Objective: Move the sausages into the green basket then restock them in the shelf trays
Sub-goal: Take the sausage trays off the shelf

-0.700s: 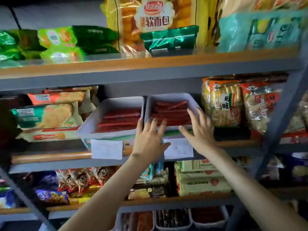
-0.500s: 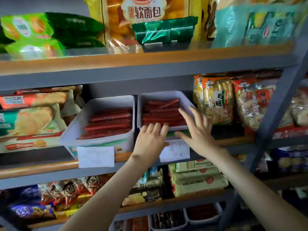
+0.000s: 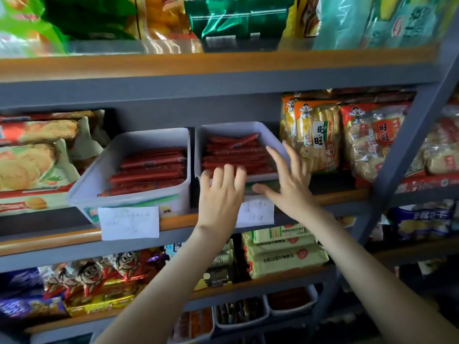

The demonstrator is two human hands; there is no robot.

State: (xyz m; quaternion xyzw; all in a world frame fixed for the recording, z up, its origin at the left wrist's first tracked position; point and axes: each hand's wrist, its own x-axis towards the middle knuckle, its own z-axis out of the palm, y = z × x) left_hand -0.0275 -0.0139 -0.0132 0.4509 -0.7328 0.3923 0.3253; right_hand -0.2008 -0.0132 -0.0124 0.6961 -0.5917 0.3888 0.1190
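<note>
Two white shelf trays stand side by side on the middle shelf. The left tray (image 3: 104,180) holds a layer of red sausages (image 3: 149,170). The right tray (image 3: 238,129) is full of red sausages (image 3: 236,152) too. My left hand (image 3: 221,194) lies with straight fingers over the right tray's front rim, fingertips at the nearest sausages. My right hand (image 3: 288,184) is spread open at the tray's right front corner, thumb under the rim. Neither hand holds anything. No green basket is in view.
Paper labels (image 3: 129,222) hang on the shelf edge under each tray. Rice cracker bags (image 3: 315,135) stand right of the trays, biscuit packs (image 3: 34,155) left. A grey diagonal brace (image 3: 407,145) crosses at right. Snack packs and small bins fill the lower shelves.
Both hands have moved closer onto the right tray's front; the left fingers now reach over the rim. The view has shifted down and closer to the shelf.
</note>
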